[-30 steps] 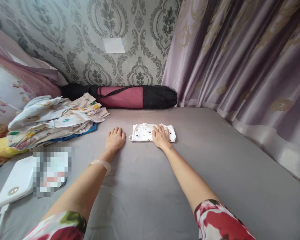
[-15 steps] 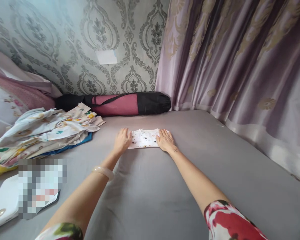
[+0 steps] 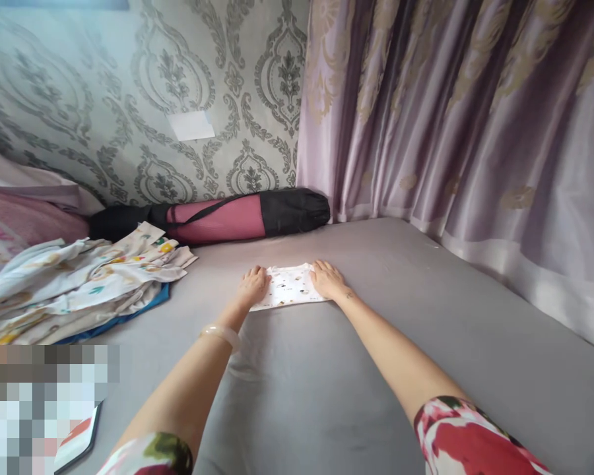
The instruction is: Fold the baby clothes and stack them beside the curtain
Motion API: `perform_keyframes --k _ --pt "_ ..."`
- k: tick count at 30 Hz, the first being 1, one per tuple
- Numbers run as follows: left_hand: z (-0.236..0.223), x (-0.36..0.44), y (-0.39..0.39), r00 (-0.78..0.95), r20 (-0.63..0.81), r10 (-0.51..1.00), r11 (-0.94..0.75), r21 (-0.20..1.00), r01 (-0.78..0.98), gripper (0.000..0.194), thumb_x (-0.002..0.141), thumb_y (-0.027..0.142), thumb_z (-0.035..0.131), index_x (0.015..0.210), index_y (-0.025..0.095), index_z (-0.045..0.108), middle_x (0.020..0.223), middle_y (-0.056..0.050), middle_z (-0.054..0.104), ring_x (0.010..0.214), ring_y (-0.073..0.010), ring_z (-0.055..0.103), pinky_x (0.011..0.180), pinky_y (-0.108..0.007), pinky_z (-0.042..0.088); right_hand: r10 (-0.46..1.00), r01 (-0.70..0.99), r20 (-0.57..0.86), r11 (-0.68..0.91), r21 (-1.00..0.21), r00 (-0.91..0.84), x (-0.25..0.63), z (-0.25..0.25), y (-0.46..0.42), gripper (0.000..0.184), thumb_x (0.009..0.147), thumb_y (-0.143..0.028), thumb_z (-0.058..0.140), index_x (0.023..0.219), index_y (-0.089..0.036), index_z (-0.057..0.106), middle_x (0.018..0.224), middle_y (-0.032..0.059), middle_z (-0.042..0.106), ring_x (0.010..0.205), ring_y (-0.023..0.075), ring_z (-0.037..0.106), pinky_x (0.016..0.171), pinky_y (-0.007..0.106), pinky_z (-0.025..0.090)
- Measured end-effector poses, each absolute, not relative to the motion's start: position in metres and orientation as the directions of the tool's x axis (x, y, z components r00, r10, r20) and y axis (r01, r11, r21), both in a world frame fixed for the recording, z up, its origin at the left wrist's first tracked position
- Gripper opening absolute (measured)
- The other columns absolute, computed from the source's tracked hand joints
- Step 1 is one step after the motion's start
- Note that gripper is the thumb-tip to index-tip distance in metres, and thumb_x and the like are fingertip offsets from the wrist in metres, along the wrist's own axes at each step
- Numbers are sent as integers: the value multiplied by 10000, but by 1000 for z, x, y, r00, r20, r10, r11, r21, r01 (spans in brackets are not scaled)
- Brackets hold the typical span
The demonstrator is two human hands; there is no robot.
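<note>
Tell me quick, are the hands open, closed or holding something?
Left hand: on the folded white cloth, left end; grip cannot be told.
Right hand: open, laid over its right end.

Left hand (image 3: 254,286), right hand (image 3: 328,280): two. Folded printed cloth (image 3: 290,287): one. Clothes pile (image 3: 86,280): one (pieces overlap; cannot be counted). Floral sleeves (image 3: 475,437): two. Bangle (image 3: 221,334): one. Pink-and-black bag (image 3: 222,219): one. White card (image 3: 192,125): one. Grey sheet (image 3: 426,316): one.
</note>
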State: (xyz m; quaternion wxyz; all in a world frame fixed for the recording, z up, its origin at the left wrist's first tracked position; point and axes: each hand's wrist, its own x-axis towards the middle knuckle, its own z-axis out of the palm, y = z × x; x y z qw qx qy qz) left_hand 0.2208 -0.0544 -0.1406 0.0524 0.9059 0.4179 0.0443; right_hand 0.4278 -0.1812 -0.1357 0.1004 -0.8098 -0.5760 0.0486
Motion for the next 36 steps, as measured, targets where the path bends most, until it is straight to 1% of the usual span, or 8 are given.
perform_keyframes --k 4,11,15,19,24,29,32,36 --pt "-127 222 -42 627 -51 777 -618 124 776 404 948 368 407 1246 169 595 1304 -175 563 1245 -302 507 1005 -396 405 949 926 -15 -312 -213 316 440 -124 -176 410 1003 -267 337 1313 -166 586 1408 148 511 1290 264 442 1042 371 354" --pt "-105 226 -37 550 -57 833 -539 139 831 297 793 317 613 1060 208 687 1259 -156 622 1234 -334 535 943 -389 443 929 904 -67 -369 -216 363 450 -101 -173 312 931 -251 516 1201 -205 664 1320 140 569 1273 292 471 1030 415 361" --pt "-87 213 -39 588 -45 808 -572 180 800 282 751 280 632 1021 211 674 1090 -92 703 1058 -275 632 864 -354 474 933 901 -24 -352 -254 358 452 -83 -185 282 883 -249 593 1147 -225 689 1308 115 591 1258 277 496 1004 367 378" --pt "-66 196 -38 677 47 735 -639 382 667 262 746 307 614 970 182 664 830 -32 704 816 -204 646 714 -293 491 946 898 32 -295 -327 323 458 -62 -200 266 874 -239 593 1124 -213 681 1140 65 690 1043 196 621 839 249 433" --pt "-38 183 -44 639 241 730 -646 548 532 321 746 313 593 1015 152 662 769 -23 674 725 -166 599 655 -263 485 943 899 192 -179 -400 273 464 -39 -213 223 878 -215 560 1071 -186 669 996 33 715 888 162 623 754 226 418" --pt "-32 173 -71 678 260 687 -710 436 553 256 782 305 567 945 160 701 810 -47 662 778 -186 600 752 -297 494 918 921 364 -4 -391 158 461 -46 -234 252 835 -129 519 1044 -181 650 1002 43 679 922 178 587 821 256 418" --pt "-46 159 -99 737 283 613 -783 343 519 216 815 296 541 898 175 699 919 -72 651 866 -204 607 829 -317 490 938 952 346 89 -293 19 454 -65 -261 328 807 -62 477 1051 -190 656 1035 60 643 994 195 551 904 280 403" --pt "-70 134 -141 839 278 467 -867 328 374 231 860 216 469 975 187 667 1039 -83 674 987 -209 613 915 -329 465 948 956 291 196 -219 -127 441 -89 -304 465 803 4 406 1135 -217 645 1042 68 599 1011 199 520 908 283 401"
